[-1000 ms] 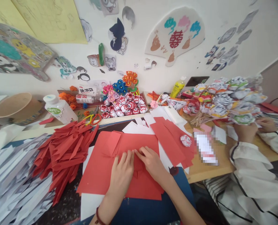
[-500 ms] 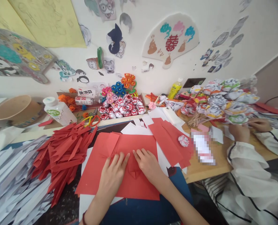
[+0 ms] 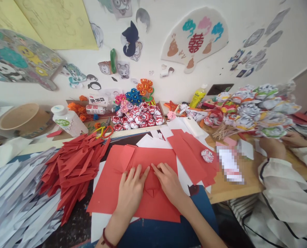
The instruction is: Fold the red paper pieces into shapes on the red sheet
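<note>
Folded red paper (image 3: 151, 182) lay on large red sheets (image 3: 109, 187) between the left hand (image 3: 130, 189) and the right hand (image 3: 169, 183), both loosely curled, fingertips at its upper edge, though whether either pinched it could not be determined.

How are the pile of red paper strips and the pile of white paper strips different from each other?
The red pile is bright red, while the white pile is plain whitish. The white pile spreads wider and runs out of the picture; the red pile looks more compact. Both are loose heaps of long, narrow strips.
</note>
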{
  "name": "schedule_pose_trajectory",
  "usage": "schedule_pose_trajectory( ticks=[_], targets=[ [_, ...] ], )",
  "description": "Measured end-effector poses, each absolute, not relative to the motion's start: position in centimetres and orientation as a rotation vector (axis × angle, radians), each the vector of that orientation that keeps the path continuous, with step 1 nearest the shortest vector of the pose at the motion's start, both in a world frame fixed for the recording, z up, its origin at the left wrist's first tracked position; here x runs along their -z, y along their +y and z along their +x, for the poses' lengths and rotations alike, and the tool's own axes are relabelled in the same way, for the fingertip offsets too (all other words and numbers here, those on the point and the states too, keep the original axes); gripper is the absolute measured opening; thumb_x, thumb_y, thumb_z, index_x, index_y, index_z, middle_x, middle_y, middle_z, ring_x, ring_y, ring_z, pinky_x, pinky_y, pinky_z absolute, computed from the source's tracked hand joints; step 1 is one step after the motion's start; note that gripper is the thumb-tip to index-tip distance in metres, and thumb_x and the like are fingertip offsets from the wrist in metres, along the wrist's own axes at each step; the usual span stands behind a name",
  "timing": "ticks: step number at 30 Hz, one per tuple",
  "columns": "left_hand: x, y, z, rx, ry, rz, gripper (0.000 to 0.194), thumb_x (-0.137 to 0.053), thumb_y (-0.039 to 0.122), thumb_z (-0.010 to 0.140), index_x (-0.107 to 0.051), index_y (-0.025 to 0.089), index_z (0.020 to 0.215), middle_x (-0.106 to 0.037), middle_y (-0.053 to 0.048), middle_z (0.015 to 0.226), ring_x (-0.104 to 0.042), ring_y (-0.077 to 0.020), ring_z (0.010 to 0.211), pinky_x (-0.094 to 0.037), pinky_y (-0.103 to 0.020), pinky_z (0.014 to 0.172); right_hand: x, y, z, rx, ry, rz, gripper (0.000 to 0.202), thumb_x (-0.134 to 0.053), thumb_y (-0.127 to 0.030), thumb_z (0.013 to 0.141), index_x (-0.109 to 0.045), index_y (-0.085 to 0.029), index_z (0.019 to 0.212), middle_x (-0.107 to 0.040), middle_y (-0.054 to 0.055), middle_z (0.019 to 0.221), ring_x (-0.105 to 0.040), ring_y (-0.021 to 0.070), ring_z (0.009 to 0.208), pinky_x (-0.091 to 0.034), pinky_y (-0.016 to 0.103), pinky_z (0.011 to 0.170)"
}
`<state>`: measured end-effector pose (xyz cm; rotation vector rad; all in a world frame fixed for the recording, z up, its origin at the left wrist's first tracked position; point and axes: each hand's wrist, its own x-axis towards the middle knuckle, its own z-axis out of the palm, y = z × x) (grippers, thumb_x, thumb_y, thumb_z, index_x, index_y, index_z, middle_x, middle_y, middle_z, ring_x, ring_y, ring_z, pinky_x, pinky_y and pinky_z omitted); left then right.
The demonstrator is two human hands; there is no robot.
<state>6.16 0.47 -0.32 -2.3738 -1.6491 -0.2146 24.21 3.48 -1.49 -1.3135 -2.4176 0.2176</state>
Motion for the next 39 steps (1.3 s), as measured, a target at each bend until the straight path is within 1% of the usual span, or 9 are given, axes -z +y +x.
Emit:
schedule_pose_trajectory(
  ticks=[3,10,15,21,26,29,34,37,39],
  targets=[
    [0.3,0.6,5.6,0.206,-1.655,-2.397,0.055,-0.047,0.008,0.086,-0.054,0.032,0.135,-0.060,-0.009,0.128,-0.056,-0.0270,0.107,-0.040,-0.044,0.089,1.7,3.4,24.2,-0.167,-2.470,-1.317,0.046,-0.036,-0.002,0.094,-0.051,-0.012,0.136,-0.055,0.010,0.095,-0.051,0.0223,0.088,-0.050,0.035,0.077],
    [0.2,0.9,5.2,0.199,-1.703,-2.424,0.060,-0.049,0.010,0.085,-0.048,0.040,0.137,-0.058,-0.008,0.133,-0.055,-0.0292,0.106,-0.040,-0.044,0.084,1.6,3.5,24.1,-0.018,-2.580,-1.311,0.051,-0.047,0.001,0.087,-0.050,-0.011,0.137,-0.056,0.010,0.094,-0.050,0.0240,0.085,-0.050,0.037,0.074],
    [0.4,1.3,4.7,0.178,-1.695,-2.430,0.061,-0.046,0.012,0.089,-0.041,0.045,0.141,-0.056,-0.008,0.134,-0.054,-0.0292,0.105,-0.040,-0.044,0.082,1.6,3.6,24.2,0.000,-2.599,-1.288,0.051,-0.045,0.001,0.089,-0.047,-0.010,0.139,-0.056,0.010,0.095,-0.049,0.0236,0.085,-0.049,0.036,0.072],
    [0.5,1.9,4.1,0.151,-1.686,-2.465,0.062,-0.046,0.013,0.091,-0.037,0.048,0.141,-0.055,-0.007,0.134,-0.053,-0.0291,0.106,-0.041,-0.043,0.081,1.4,3.7,24.2,0.029,-2.629,-1.253,0.047,-0.043,0.000,0.090,-0.050,-0.010,0.135,-0.058,0.011,0.097,-0.051,0.0234,0.086,-0.048,0.036,0.074],
    [0.1,2.2,4.0,0.154,-1.664,-2.487,0.060,-0.047,0.012,0.090,-0.043,0.049,0.138,-0.055,-0.006,0.134,-0.052,-0.0280,0.106,-0.041,-0.042,0.080,0.6,3.8,24.2,0.056,-2.723,-1.241,0.050,-0.046,0.001,0.087,-0.049,-0.009,0.136,-0.060,0.011,0.100,-0.051,0.0244,0.090,-0.047,0.037,0.075],
    [-0.2,2.3,4.0,0.133,-1.666,-2.496,0.059,-0.047,0.012,0.090,-0.045,0.048,0.137,-0.055,-0.007,0.134,-0.052,-0.0277,0.107,-0.040,-0.042,0.081,0.1,3.6,24.6,0.069,-2.749,-1.271,0.052,-0.050,0.000,0.086,-0.049,-0.012,0.136,-0.060,0.011,0.102,-0.051,0.0249,0.092,-0.046,0.037,0.076],
    [-0.7,2.2,4.0,0.139,-1.679,-2.528,0.056,-0.047,0.011,0.090,-0.050,0.046,0.133,-0.055,-0.006,0.133,-0.052,-0.0273,0.108,-0.039,-0.041,0.081,-0.3,2.8,25.2,0.031,-2.737,-1.365,0.056,-0.047,0.000,0.084,-0.051,-0.017,0.137,-0.060,0.011,0.108,-0.049,0.0265,0.096,-0.044,0.038,0.077],
    [-1.2,2.2,4.3,0.256,-1.799,-2.537,0.048,-0.047,0.014,0.090,-0.057,0.043,0.127,-0.058,-0.005,0.127,-0.053,-0.0257,0.105,-0.038,-0.039,0.080,-0.7,2.6,24.9,-0.060,-2.708,-1.427,0.056,-0.046,0.001,0.084,-0.052,-0.016,0.136,-0.059,0.011,0.110,-0.049,0.0258,0.098,-0.044,0.038,0.078],
    [-1.5,2.2,4.8,0.395,-1.970,-2.482,0.035,-0.045,0.020,0.093,-0.063,0.036,0.118,-0.062,-0.004,0.116,-0.054,-0.0238,0.099,-0.038,-0.037,0.078,-1.0,2.5,24.6,-0.129,-2.673,-1.460,0.052,-0.045,0.000,0.086,-0.054,-0.017,0.135,-0.059,0.011,0.108,-0.049,0.0243,0.096,-0.044,0.036,0.078]
  ],
)
